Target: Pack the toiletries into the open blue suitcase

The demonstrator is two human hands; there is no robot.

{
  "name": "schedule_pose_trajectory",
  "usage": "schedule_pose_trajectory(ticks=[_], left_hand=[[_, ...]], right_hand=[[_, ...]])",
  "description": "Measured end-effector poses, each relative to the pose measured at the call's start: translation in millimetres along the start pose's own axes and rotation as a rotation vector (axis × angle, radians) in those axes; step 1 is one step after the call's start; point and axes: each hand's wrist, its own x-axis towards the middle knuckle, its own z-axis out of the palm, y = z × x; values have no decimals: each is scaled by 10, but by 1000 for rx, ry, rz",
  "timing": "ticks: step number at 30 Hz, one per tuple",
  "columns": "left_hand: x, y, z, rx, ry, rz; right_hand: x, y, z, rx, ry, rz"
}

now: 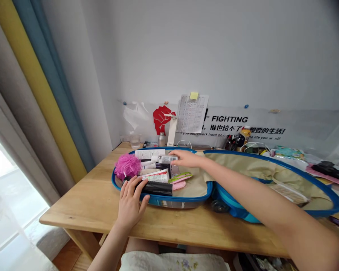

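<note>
An open blue-rimmed suitcase point(183, 202) lies on the wooden table with toiletries in its left half. My right hand point(183, 158) reaches over that half, fingers closed on the end of a small clear-and-grey container point(167, 159) whose exact kind I cannot make out. At the near rim, my left hand point(132, 203) lies with its fingers spread over the end of a black cylindrical item point(158, 188). A pink bath puff point(127, 165) sits at the left end. Around it are a white tube point(155, 175), a green packaged strip point(181, 177) and a pink item point(179, 185).
The suitcase's other half point(231, 160) lies open to the right, with a striped packet point(290, 194) inside. Behind stand a clear cup point(135, 140), a silver bottle point(162, 139), a white folding lamp point(172, 131) and a yellow bottle point(244, 135). Curtains point(45, 94) hang at left.
</note>
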Motion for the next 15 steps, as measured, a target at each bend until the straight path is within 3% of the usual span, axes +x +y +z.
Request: schedule_pose_trajectory(ticks=[7,15], left_hand=[[5,-2,9,0,-6,-8],[12,3,16,26,21,22]], right_hand=[[368,-232,507,-76,-110,-102],[394,-245,676,-53,-113,-230]])
